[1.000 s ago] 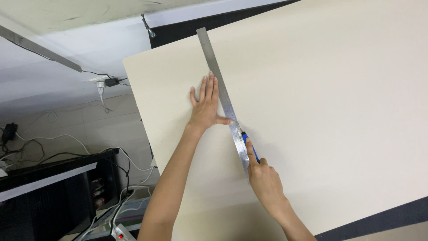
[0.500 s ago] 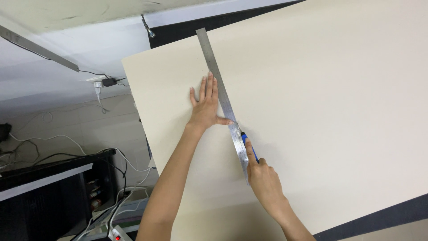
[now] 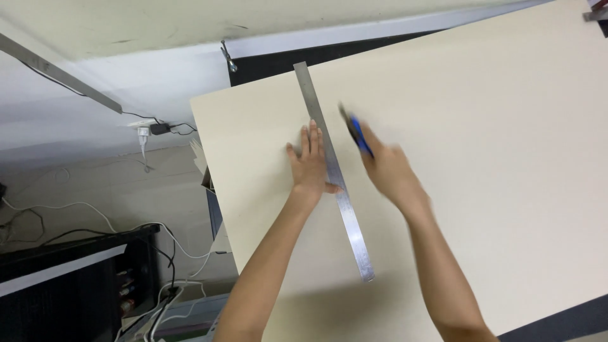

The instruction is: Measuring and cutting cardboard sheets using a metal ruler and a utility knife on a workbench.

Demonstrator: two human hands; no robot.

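Observation:
A long steel ruler (image 3: 345, 209) lies diagonally across a large cream board (image 3: 494, 145). My left hand (image 3: 310, 166) presses flat on the board with fingers spread, its thumb side against the ruler's left edge. My right hand (image 3: 387, 170), blurred by motion, grips a blue utility knife (image 3: 356, 133) just right of the ruler, near its upper half. The knife's tip points toward the ruler's far end. The blade's contact with the board cannot be made out.
The board rests on a dark surface (image 3: 557, 323) showing at its far and near edges. Left of the board lie the floor, tangled white cables (image 3: 82, 218), a wall plug (image 3: 147, 132) and a black unit (image 3: 76, 285). A metal clamp (image 3: 229, 58) sits at the board's far side.
My right hand with the knife has moved from the ruler's near end up along its right edge toward the far end. My left hand stays pressed beside the ruler.

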